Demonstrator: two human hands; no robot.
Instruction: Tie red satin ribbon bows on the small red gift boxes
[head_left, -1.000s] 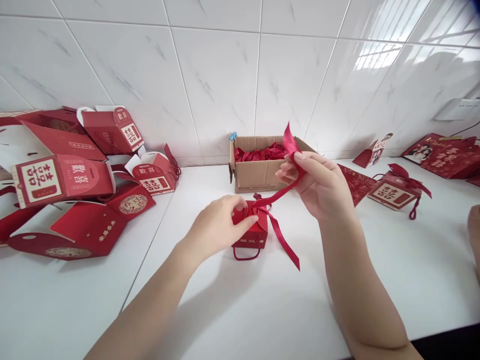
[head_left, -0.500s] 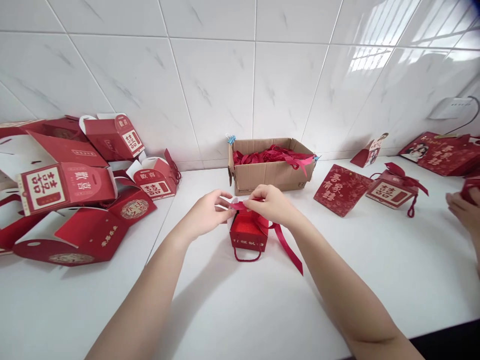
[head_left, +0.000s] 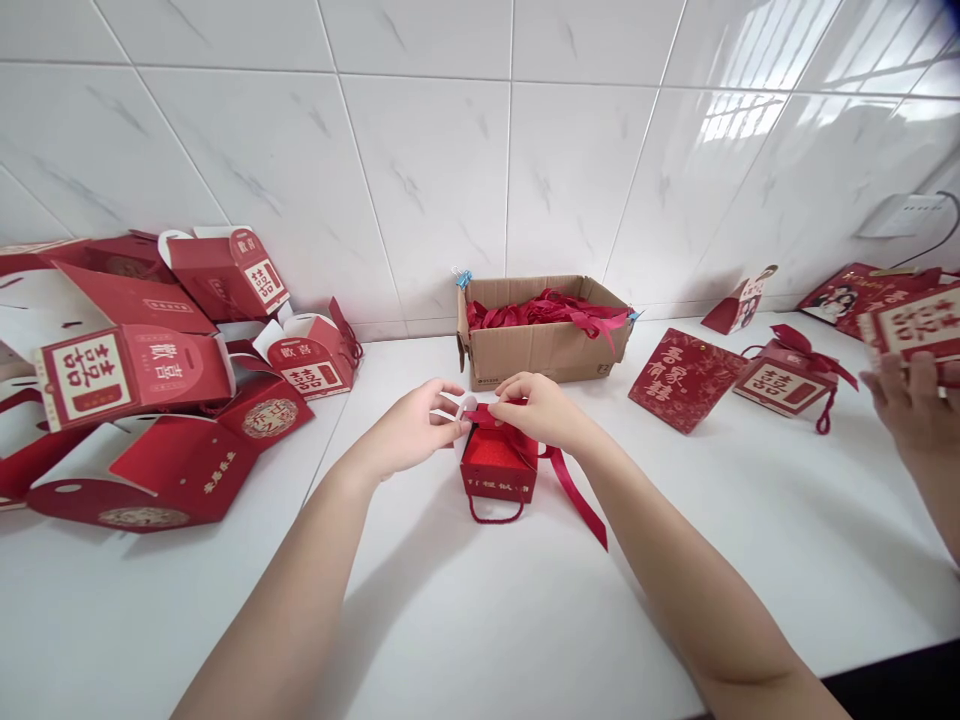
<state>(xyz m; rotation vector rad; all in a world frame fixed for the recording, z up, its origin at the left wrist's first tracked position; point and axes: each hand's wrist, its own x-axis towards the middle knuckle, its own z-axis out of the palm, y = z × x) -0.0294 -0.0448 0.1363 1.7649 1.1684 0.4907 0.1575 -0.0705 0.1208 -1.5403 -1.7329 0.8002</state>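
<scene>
A small red gift box (head_left: 498,468) with a cord loop at its front stands on the white counter (head_left: 480,600) in the middle. A red satin ribbon (head_left: 581,495) runs over its top and trails off to the right and toward me. My left hand (head_left: 412,425) pinches the ribbon at the box's top left. My right hand (head_left: 544,405) pinches the same ribbon at the top right. The two hands nearly touch above the box.
An open cardboard carton (head_left: 536,345) full of red ribbons stands behind the box against the tiled wall. Several red folded boxes (head_left: 135,370) are piled at the left. A flat red bag (head_left: 682,378) and a ribbon-tied box (head_left: 787,378) lie at the right. Another person's hand (head_left: 911,405) holds a red box at the right edge.
My right hand has come down from holding the ribbon end high and now meets my left hand on top of the box. The other person's hand has lifted a red box.
</scene>
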